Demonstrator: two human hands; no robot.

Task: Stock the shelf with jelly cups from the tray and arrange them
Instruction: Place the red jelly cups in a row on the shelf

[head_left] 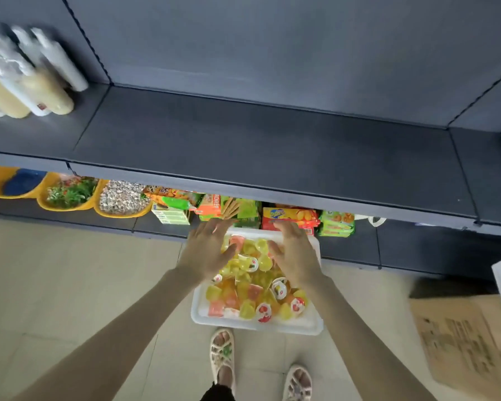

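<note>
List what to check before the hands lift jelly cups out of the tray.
1. Hands free: left hand and right hand are spread open over the jelly cups, holding nothing: ok.
2. Stock to take: the tray holds a heap of cups: ok.
3. Room on the shelf: a broad bare stretch right of the bottles: ok.
4. Tray lying flat: cannot tell.
5. Cups on the shelf: none yet: not ok.

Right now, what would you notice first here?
The bright pile of yellow, orange and pink jelly cups in the white tray, low in the middle, grabs you first. The left hand and right hand spread open over it. Behind them runs a wide dark shelf, with pale bottles at its far left.
</note>
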